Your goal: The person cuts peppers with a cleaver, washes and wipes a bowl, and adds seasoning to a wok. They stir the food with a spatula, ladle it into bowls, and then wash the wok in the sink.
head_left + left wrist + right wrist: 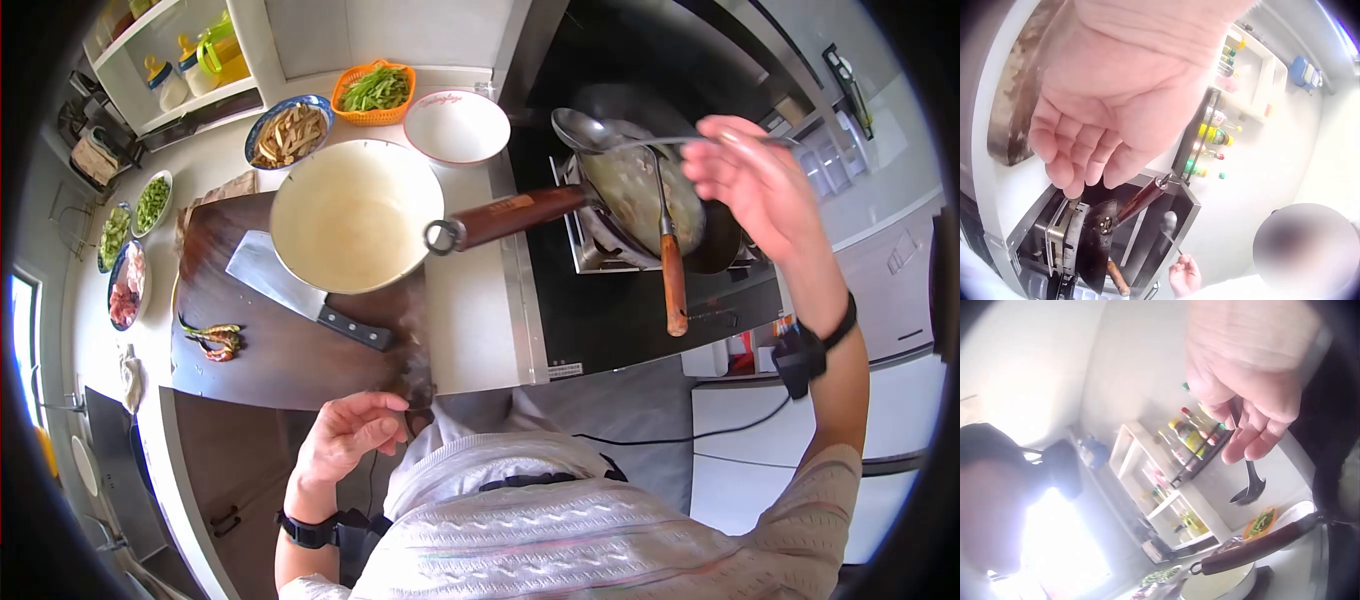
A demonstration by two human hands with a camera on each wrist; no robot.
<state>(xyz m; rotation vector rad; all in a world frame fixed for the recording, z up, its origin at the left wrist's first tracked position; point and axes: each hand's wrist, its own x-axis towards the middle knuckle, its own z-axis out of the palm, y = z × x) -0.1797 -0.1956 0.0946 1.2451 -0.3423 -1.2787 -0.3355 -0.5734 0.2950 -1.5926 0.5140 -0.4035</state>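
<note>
The right hand (755, 185) pinches the handle of a metal ladle (580, 130), its bowl held above the far side of the wok (722, 235). In the right wrist view the ladle (1251, 487) hangs below the fingers of the right hand (1247, 387). Pale food and liquid lie in the wok, with a wooden-handled spatula (673, 280) leaning in it. The left hand (350, 435) holds nothing, near the front edge of the dark cutting board (270, 375), its fingers loosely bent; in the left wrist view the left hand (1116, 106) shows its palm.
A cream pot (350, 220) and a cleaver (290, 285) rest on the board beside chillies (215, 338). The wok's wooden handle (520, 217) reaches over the counter. Behind stand a white bowl (457, 128), an orange basket (345, 110) of greens and a bowl of sliced food (290, 135).
</note>
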